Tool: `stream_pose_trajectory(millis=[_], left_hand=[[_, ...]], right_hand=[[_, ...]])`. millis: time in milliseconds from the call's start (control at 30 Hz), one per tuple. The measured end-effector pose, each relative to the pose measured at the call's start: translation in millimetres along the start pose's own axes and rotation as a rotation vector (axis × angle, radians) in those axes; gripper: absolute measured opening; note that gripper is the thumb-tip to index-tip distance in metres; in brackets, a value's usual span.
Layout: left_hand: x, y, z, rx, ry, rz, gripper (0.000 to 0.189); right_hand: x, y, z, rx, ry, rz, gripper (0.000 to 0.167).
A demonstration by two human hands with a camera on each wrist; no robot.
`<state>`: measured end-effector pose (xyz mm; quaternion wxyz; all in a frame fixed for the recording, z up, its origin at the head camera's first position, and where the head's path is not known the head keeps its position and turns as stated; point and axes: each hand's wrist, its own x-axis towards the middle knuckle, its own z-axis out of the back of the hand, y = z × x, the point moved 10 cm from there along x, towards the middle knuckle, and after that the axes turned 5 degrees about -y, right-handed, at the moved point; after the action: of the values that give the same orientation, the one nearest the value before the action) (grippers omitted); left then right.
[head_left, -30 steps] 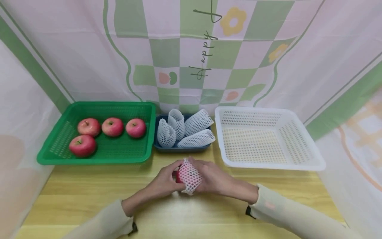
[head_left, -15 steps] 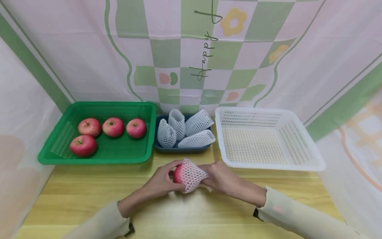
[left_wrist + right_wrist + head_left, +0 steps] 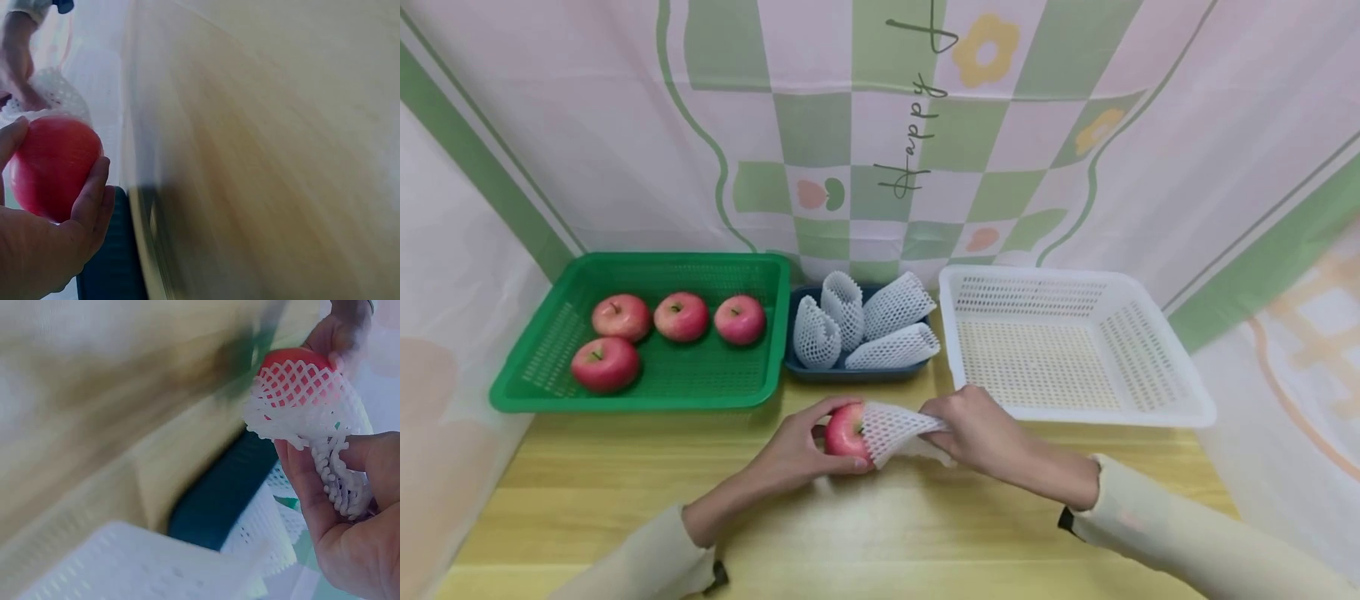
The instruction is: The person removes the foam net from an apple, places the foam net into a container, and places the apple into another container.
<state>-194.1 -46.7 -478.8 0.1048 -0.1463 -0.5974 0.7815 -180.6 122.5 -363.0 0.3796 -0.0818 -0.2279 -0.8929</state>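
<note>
A red apple (image 3: 844, 435) is in my left hand (image 3: 793, 450), fingers over its top and thumb along its near side. A white foam net sleeve (image 3: 891, 427) covers the apple's right side and stretches out toward my right hand (image 3: 985, 435). That hand pinches the sleeve's bunched far end between thumb and fingers, as the right wrist view shows on the gathered net (image 3: 340, 478). From the left wrist view, the apple's bare red side (image 3: 56, 165) faces the left palm. Both hands are over the wooden table, in front of the small dark blue tray.
A green basket (image 3: 647, 405) at the back left holds several apples (image 3: 606, 364). In the dark blue tray (image 3: 857, 375) at the middle lie several foam net sleeves (image 3: 891, 346). A white basket (image 3: 1075, 415) stands at the back right, against the patterned cloth (image 3: 887, 125).
My right hand has moved right, drawing the net's end out with it, so the net is stretched and more of the apple shows bare. The left hand with the apple has shifted slightly left.
</note>
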Motion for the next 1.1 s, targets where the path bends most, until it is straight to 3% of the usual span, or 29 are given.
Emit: stream_pose_trajectory(millis=[333,500,700,900,1100], left_hand=[[-2.4,-1.3,1.1,-0.017,0.004,-0.008,0.081],[-4.2,-0.7,0.5,-0.016,0.008,-0.003,0.079],[-5.4,-3.1,-0.3,-0.024,0.016,-0.012,0.08],[-6.7,-2.7,-0.2,-0.016,0.014,-0.005,0.082],[-10.2,-4.8,2.2,0.002,0.002,0.015,0.083]], right_hand=[[15.8,4.8,42.4,-0.062,-0.036,0.066,0.012],[31.8,11.0,68.9,-0.096,-0.079,0.112,0.01],[56.3,6.2,91.4,-0.154,-0.07,0.112,0.01],[82.7,-8.4,101.5,-0.236,-0.042,0.072,0.017],[106.7,-21.7,95.4,-0.303,0.002,0.044,0.021]])
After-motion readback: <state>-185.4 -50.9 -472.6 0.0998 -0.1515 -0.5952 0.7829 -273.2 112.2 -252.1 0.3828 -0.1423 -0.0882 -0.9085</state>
